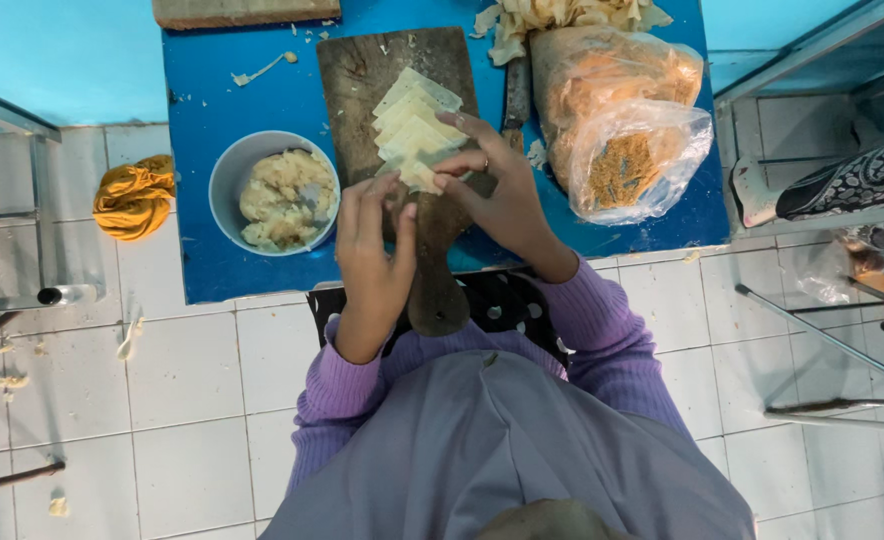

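While both hands pinch the lowest pale dough wrapper point(420, 176) of the overlapping row on the wooden cutting board point(362, 70): left hand point(374, 250) and right hand point(497, 190) fingertips closed on it; risk of tearing the thin sheet, or dragging neighbouring wrappers point(417, 115) askew

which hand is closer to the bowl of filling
Left. The left hand sits just beside the bowl, at the near end of the wrapper stack. The right hand is farther off, across the wooden board.

Blue table point(262, 100) stands on white-tiled floor point(192, 400).
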